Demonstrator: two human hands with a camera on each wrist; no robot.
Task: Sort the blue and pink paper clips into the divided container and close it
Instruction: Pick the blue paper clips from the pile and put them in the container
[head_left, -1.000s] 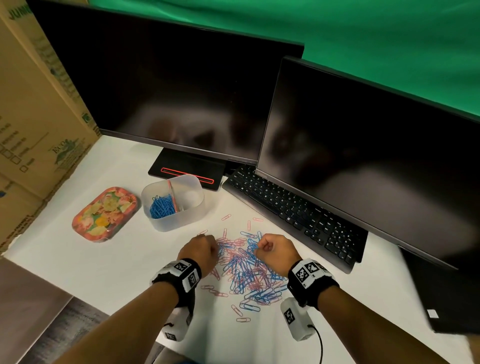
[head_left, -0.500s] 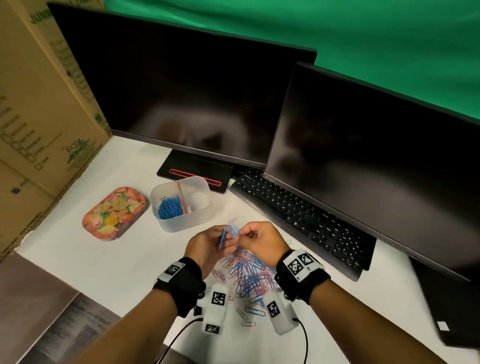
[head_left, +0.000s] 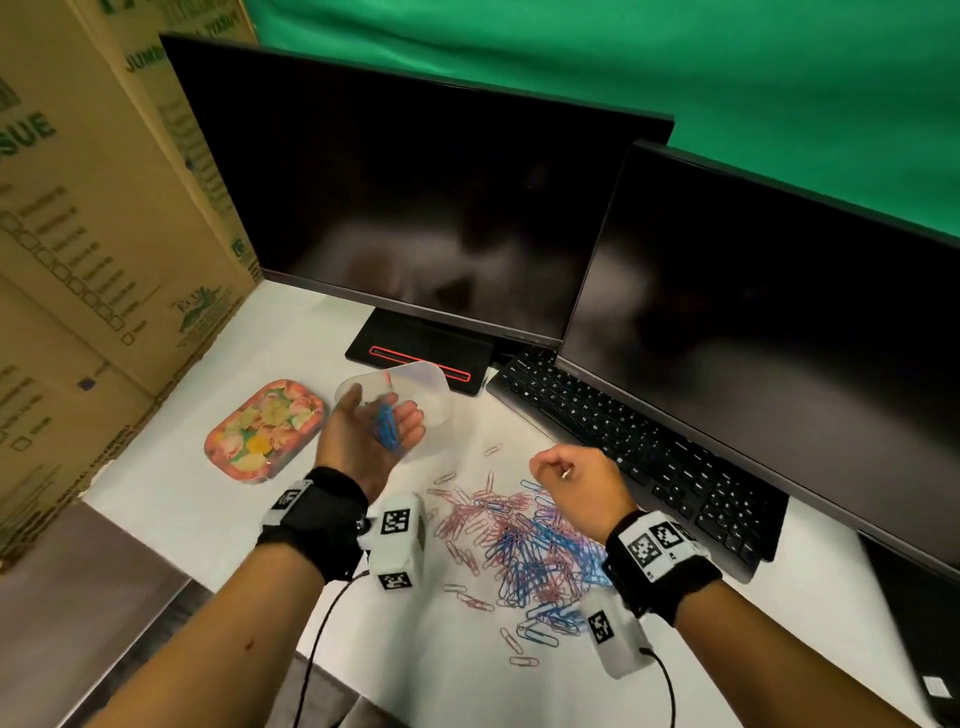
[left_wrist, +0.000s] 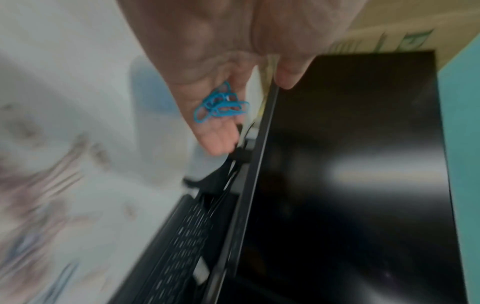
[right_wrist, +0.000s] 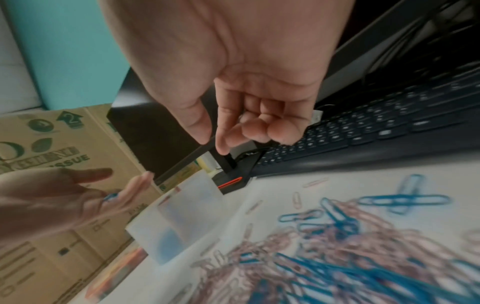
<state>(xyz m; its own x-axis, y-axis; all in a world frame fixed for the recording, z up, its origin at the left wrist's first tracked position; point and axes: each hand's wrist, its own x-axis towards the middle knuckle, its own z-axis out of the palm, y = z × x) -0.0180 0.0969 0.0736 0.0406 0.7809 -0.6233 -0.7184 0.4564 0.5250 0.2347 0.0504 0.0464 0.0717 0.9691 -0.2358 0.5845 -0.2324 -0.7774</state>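
My left hand (head_left: 345, 441) is palm up over the clear divided container (head_left: 434, 373), fingers straight, with several blue paper clips (head_left: 387, 428) lying on them. The left wrist view shows those blue clips (left_wrist: 221, 106) loose on the fingers. More blue clips lie in the container's left compartment, mostly hidden by the hand. My right hand (head_left: 571, 475) hovers above the far edge of the mixed pile of blue and pink clips (head_left: 519, 551). Its fingers (right_wrist: 262, 121) are curled and hold nothing I can see. The floral lid (head_left: 265, 428) lies left of the container.
Two dark monitors (head_left: 415, 208) (head_left: 779, 338) and a black keyboard (head_left: 639, 457) line the back and right. A monitor stand (head_left: 421, 353) sits just behind the container. Cardboard boxes (head_left: 104, 234) wall off the left. The table edge runs near my forearms.
The hands were together above the pile with a blue clip between them. Now the left hand has carried blue clips over the container, and the right has drawn back right.
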